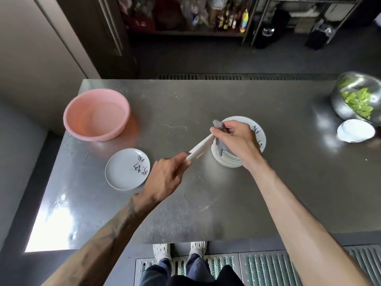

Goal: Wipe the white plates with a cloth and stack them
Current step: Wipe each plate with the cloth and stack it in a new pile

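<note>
My left hand [167, 174] grips a white plate [199, 149] by its near rim and holds it edge-on, tilted up above the table. At the plate's far edge my right hand [235, 141] pinches a grey cloth [220, 139] against it. Under my right hand stands a stack of several white plates [228, 161] with dark painted characters, partly hidden by the hand. One more white plate [127, 169] with the same markings lies flat on the steel table [185, 213], left of my left hand.
A pink plastic basin [97, 114] stands at the back left. At the right edge sit a steel bowl with green vegetables [358, 98] and a small white dish [355, 131]. Beyond the table's far edge are shelves with bottles [231, 17].
</note>
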`<state>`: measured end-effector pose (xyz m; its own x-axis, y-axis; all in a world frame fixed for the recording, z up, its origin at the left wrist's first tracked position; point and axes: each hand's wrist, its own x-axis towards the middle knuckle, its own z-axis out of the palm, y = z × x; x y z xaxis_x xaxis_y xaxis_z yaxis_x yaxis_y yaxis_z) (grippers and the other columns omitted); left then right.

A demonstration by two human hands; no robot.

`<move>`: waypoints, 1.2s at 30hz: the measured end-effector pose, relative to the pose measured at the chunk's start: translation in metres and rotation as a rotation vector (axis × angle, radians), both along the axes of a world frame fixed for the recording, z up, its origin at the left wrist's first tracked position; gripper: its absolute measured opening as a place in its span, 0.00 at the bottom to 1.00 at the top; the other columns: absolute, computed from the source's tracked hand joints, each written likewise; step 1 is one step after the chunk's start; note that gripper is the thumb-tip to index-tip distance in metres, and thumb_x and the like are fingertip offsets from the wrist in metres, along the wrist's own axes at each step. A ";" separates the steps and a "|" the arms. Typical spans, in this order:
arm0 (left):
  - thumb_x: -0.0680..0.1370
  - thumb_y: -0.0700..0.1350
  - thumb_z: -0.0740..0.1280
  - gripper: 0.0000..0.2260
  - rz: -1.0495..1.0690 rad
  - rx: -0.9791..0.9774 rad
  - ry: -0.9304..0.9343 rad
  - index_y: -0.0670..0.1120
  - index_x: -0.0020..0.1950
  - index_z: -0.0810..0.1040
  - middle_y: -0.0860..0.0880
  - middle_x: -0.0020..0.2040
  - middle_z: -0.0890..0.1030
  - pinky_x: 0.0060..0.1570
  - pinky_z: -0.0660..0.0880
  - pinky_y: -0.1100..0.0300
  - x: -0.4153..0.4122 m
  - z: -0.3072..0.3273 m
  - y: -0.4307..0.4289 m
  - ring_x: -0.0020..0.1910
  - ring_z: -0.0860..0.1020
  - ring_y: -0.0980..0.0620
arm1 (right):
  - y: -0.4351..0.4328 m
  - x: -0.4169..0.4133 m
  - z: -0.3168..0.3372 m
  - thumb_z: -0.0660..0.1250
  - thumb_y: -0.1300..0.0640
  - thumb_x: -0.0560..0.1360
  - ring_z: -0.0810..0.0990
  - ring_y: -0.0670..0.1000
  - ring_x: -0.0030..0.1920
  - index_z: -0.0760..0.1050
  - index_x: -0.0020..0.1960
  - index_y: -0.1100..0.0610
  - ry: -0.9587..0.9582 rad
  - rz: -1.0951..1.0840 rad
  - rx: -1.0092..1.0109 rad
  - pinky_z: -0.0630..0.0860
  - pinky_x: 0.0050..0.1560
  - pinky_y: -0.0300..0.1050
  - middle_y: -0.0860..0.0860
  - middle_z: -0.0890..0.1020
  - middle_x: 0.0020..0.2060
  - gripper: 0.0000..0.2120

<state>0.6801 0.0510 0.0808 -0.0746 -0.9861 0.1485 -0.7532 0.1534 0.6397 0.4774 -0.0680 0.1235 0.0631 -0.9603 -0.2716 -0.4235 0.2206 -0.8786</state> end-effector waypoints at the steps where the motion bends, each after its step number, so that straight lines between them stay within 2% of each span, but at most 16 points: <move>1: 0.84 0.54 0.59 0.06 -0.025 -0.050 -0.064 0.55 0.59 0.72 0.48 0.33 0.76 0.31 0.69 0.53 -0.003 0.002 -0.004 0.33 0.75 0.42 | -0.003 -0.005 0.002 0.76 0.46 0.66 0.80 0.49 0.34 0.83 0.44 0.54 -0.012 -0.021 0.024 0.75 0.42 0.42 0.56 0.85 0.35 0.13; 4: 0.85 0.55 0.57 0.12 -0.092 -0.115 -0.170 0.58 0.66 0.74 0.53 0.52 0.86 0.33 0.76 0.52 -0.016 0.008 -0.017 0.45 0.82 0.40 | -0.008 -0.021 0.004 0.74 0.56 0.65 0.79 0.47 0.29 0.84 0.43 0.54 -0.009 -0.104 0.041 0.72 0.33 0.36 0.53 0.84 0.29 0.07; 6: 0.85 0.58 0.56 0.14 -0.092 -0.096 -0.216 0.60 0.69 0.73 0.59 0.63 0.83 0.38 0.78 0.53 -0.028 0.010 -0.027 0.54 0.83 0.46 | -0.010 -0.032 0.004 0.73 0.61 0.66 0.77 0.46 0.27 0.83 0.42 0.54 -0.058 -0.161 0.015 0.69 0.29 0.35 0.48 0.82 0.29 0.05; 8: 0.86 0.58 0.56 0.15 -0.103 -0.059 -0.203 0.62 0.71 0.73 0.60 0.70 0.78 0.50 0.79 0.53 -0.038 0.007 -0.040 0.65 0.78 0.51 | -0.011 -0.044 0.003 0.72 0.66 0.68 0.76 0.45 0.25 0.82 0.41 0.55 -0.144 -0.224 -0.011 0.69 0.27 0.33 0.47 0.82 0.28 0.07; 10: 0.86 0.58 0.55 0.19 -0.137 -0.030 -0.175 0.59 0.75 0.74 0.56 0.75 0.74 0.72 0.68 0.50 -0.048 0.003 -0.051 0.76 0.69 0.51 | -0.013 -0.058 0.000 0.72 0.70 0.70 0.77 0.43 0.24 0.80 0.44 0.54 -0.213 -0.288 -0.025 0.70 0.26 0.31 0.44 0.82 0.28 0.12; 12: 0.84 0.60 0.57 0.24 -0.084 -0.026 -0.188 0.54 0.79 0.70 0.47 0.80 0.68 0.79 0.56 0.47 -0.061 -0.002 -0.059 0.81 0.60 0.45 | -0.015 -0.072 -0.005 0.71 0.72 0.70 0.78 0.43 0.26 0.80 0.48 0.55 -0.255 -0.337 -0.040 0.72 0.28 0.32 0.43 0.83 0.30 0.13; 15: 0.78 0.65 0.63 0.40 0.093 0.160 -0.037 0.48 0.84 0.55 0.39 0.84 0.52 0.76 0.61 0.48 -0.083 -0.010 -0.071 0.83 0.52 0.42 | -0.019 -0.092 -0.020 0.72 0.70 0.70 0.80 0.43 0.32 0.80 0.52 0.53 -0.271 -0.421 -0.042 0.76 0.37 0.34 0.44 0.85 0.35 0.16; 17: 0.77 0.62 0.69 0.45 0.116 0.278 0.091 0.45 0.85 0.51 0.42 0.84 0.54 0.74 0.63 0.50 -0.096 -0.019 -0.081 0.82 0.55 0.44 | -0.021 -0.102 -0.031 0.72 0.69 0.70 0.80 0.44 0.36 0.81 0.51 0.50 -0.259 -0.466 -0.047 0.76 0.40 0.36 0.45 0.86 0.39 0.16; 20: 0.76 0.51 0.77 0.44 0.122 0.315 0.203 0.40 0.83 0.55 0.41 0.81 0.64 0.72 0.62 0.62 -0.109 -0.034 -0.098 0.79 0.65 0.44 | -0.027 -0.114 -0.046 0.72 0.68 0.70 0.81 0.43 0.39 0.81 0.54 0.52 -0.233 -0.504 -0.044 0.76 0.42 0.36 0.47 0.86 0.43 0.17; 23: 0.73 0.48 0.80 0.44 0.117 0.317 0.221 0.40 0.82 0.60 0.42 0.80 0.65 0.72 0.57 0.66 -0.118 -0.046 -0.110 0.80 0.63 0.46 | -0.030 -0.123 -0.058 0.71 0.70 0.70 0.82 0.46 0.43 0.80 0.55 0.52 -0.241 -0.513 -0.043 0.78 0.47 0.40 0.51 0.86 0.47 0.19; 26: 0.73 0.46 0.80 0.43 0.105 0.312 0.219 0.41 0.82 0.61 0.43 0.82 0.61 0.72 0.52 0.71 -0.125 -0.057 -0.118 0.82 0.58 0.48 | -0.030 -0.129 -0.064 0.70 0.71 0.68 0.80 0.43 0.37 0.80 0.55 0.50 -0.217 -0.510 -0.031 0.77 0.35 0.36 0.50 0.86 0.45 0.22; 28: 0.74 0.47 0.79 0.42 0.086 0.326 0.205 0.44 0.82 0.61 0.45 0.83 0.59 0.72 0.52 0.69 -0.128 -0.062 -0.124 0.82 0.57 0.50 | -0.030 -0.134 -0.069 0.70 0.71 0.68 0.78 0.47 0.33 0.81 0.54 0.49 -0.186 -0.503 -0.015 0.78 0.32 0.41 0.53 0.86 0.43 0.22; 30: 0.74 0.46 0.79 0.41 0.071 0.324 0.193 0.45 0.82 0.61 0.46 0.84 0.57 0.74 0.55 0.65 -0.130 -0.064 -0.128 0.81 0.59 0.49 | -0.030 -0.140 -0.075 0.71 0.70 0.68 0.79 0.50 0.36 0.82 0.55 0.49 -0.166 -0.491 0.001 0.80 0.37 0.47 0.54 0.86 0.45 0.22; 31: 0.75 0.45 0.79 0.41 0.068 0.323 0.184 0.46 0.82 0.61 0.46 0.84 0.56 0.75 0.57 0.62 -0.130 -0.065 -0.130 0.81 0.59 0.49 | -0.028 -0.143 -0.077 0.72 0.68 0.68 0.80 0.49 0.38 0.82 0.55 0.47 -0.160 -0.485 0.008 0.80 0.39 0.46 0.53 0.86 0.45 0.21; 33: 0.75 0.44 0.78 0.40 0.061 0.320 0.161 0.46 0.82 0.61 0.46 0.84 0.54 0.77 0.59 0.59 -0.131 -0.068 -0.133 0.81 0.59 0.49 | -0.027 -0.146 -0.078 0.72 0.62 0.69 0.80 0.48 0.36 0.82 0.56 0.46 -0.166 -0.469 0.020 0.79 0.37 0.43 0.51 0.86 0.42 0.18; 36: 0.74 0.44 0.79 0.42 0.048 0.309 0.162 0.46 0.82 0.61 0.48 0.84 0.52 0.76 0.60 0.61 -0.130 -0.075 -0.133 0.82 0.58 0.50 | -0.024 -0.148 -0.078 0.71 0.47 0.68 0.78 0.49 0.35 0.83 0.56 0.46 -0.198 -0.419 0.020 0.80 0.38 0.47 0.49 0.83 0.36 0.16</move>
